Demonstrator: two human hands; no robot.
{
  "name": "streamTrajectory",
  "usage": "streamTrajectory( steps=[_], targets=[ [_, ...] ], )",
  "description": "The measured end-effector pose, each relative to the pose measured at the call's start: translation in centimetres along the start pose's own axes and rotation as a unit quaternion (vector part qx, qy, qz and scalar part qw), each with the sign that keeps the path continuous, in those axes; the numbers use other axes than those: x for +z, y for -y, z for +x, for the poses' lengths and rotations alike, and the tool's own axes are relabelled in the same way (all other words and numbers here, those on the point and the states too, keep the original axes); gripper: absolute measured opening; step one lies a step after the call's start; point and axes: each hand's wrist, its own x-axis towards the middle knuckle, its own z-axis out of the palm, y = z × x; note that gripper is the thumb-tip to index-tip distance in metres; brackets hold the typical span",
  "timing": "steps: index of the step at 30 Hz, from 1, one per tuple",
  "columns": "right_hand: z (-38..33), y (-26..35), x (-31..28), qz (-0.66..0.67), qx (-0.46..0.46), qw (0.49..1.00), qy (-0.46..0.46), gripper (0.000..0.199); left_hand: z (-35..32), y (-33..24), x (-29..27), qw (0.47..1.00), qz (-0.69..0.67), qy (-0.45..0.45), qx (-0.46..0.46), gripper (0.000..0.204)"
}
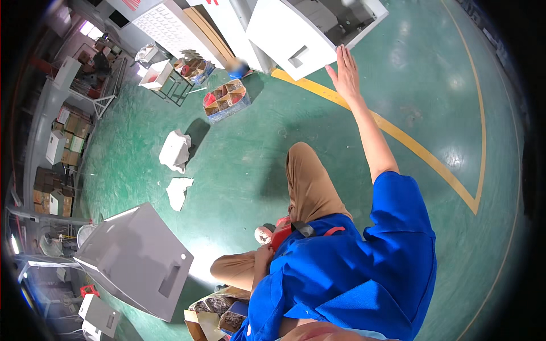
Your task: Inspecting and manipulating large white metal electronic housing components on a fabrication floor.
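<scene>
My right hand (346, 75) is stretched out at the top of the view, fingers extended. Its fingertips lie at the near corner of a white box-shaped cabinet (284, 40), which has a rectangular cutout in one side and an open top showing grey parts inside. Low in front of my body, my left hand (263, 253) is closed against a red object (280, 235) with a dark part beside it. My blue sleeve and knee hide part of that object, so its kind does not show. My legs, in tan trousers, are bent.
A grey-white cabinet (145, 261) stands at the lower left. Divided cartons of small parts sit ahead (227, 101) and beside my left leg (219, 315). Crumpled white wrapping (175, 150) and a flat white scrap (179, 192) lie on the green floor, which bears a yellow line (415, 145).
</scene>
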Motion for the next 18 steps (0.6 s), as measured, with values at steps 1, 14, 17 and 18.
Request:
streamTrajectory(
  steps=[1,14,17,18],
  targets=[
    [0.5,0.1,0.0,-0.030,-0.014,0.999,0.000,0.064,-0.1,-0.1,0.3,1.000,-0.004,0.001,0.001,0.026],
    [10.5,5.0,3.9,0.025,-0.057,0.996,0.069,0.055,-0.1,0.1,0.8,0.999,-0.043,-0.015,-0.010,0.027],
    [10.5,5.1,5.4,0.030,-0.052,0.995,0.077,0.055,0.0,0.6,0.4,0.999,-0.043,-0.019,-0.013,0.027],
    [10.5,5.3,5.7,0.035,-0.050,0.995,0.076,0.055,-0.2,0.9,0.2,0.999,-0.043,-0.020,-0.014,0.027]
  ],
)
